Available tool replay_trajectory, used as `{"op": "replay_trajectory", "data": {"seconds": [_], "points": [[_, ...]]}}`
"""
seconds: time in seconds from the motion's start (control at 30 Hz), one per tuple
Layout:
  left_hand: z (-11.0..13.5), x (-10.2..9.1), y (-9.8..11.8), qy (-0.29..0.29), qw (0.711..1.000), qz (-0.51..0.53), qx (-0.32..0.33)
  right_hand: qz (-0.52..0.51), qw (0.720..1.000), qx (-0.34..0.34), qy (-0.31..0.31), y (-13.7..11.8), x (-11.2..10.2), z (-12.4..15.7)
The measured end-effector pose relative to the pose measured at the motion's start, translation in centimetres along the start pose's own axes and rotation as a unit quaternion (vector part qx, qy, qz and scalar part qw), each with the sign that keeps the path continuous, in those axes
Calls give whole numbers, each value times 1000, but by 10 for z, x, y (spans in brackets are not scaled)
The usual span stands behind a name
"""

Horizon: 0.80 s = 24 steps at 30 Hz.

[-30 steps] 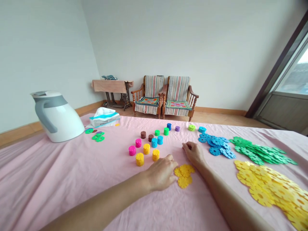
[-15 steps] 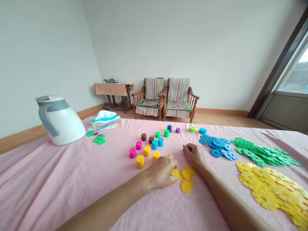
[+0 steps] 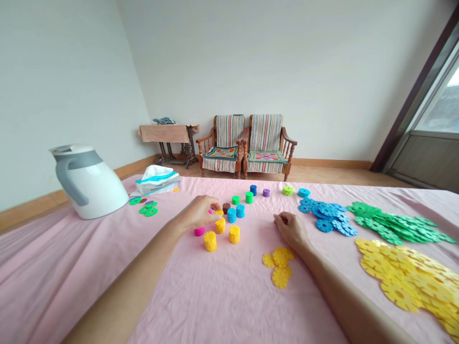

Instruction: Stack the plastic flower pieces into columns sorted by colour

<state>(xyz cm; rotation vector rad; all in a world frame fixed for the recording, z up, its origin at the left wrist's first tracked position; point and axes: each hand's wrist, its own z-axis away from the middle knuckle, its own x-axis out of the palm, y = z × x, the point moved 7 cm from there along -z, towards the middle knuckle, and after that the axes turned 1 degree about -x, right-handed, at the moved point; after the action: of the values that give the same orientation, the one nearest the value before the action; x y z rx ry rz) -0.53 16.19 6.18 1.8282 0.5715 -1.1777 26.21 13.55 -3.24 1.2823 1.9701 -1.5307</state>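
My left hand [image 3: 201, 214] reaches over the small coloured stacks and pinches a flat yellow snowflake disc [image 3: 219, 212] just above a yellow stack [image 3: 220, 225]. Two more yellow stacks [image 3: 210, 241] [image 3: 234, 234] stand in front of it, and a pink stack [image 3: 199, 231] shows under the hand. My right hand [image 3: 291, 228] rests on the pink cloth with its fingers curled in, and what it holds is hidden. A few loose yellow discs [image 3: 279, 263] lie near its wrist.
Blue [image 3: 328, 214], green [image 3: 394, 224] and yellow [image 3: 412, 279] disc piles lie at the right. More small stacks [image 3: 248, 196] stand further back. A white jug [image 3: 88, 181], a tissue pack [image 3: 157, 178] and a few green discs [image 3: 147, 207] are at the left. Two chairs stand beyond.
My left hand took a yellow disc from the loose ones near the right wrist and carried it up and left to the yellow stacks. The right hand stayed put.
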Motion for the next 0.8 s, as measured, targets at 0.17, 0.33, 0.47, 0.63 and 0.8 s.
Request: {"op": "replay_trajectory", "data": {"seconds": [0.17,0.33,0.47,0.63,0.8], "points": [[-1,11,-1,-13,1000,-20,-5,-2,1000,5,-4,1,0,0],[0,15,0,-18,999,-34,-14,-5,1000,8,-8,1,1,0],[2,16,2,-21,999,-39,-19,-3,1000,4,-7,0,0,0],[2,17,3,-19,999,-42,-22,-9,1000,2,-5,0,0,0],[2,19,1,-17,999,-41,-20,-4,1000,3,-3,1,1,0]]}}
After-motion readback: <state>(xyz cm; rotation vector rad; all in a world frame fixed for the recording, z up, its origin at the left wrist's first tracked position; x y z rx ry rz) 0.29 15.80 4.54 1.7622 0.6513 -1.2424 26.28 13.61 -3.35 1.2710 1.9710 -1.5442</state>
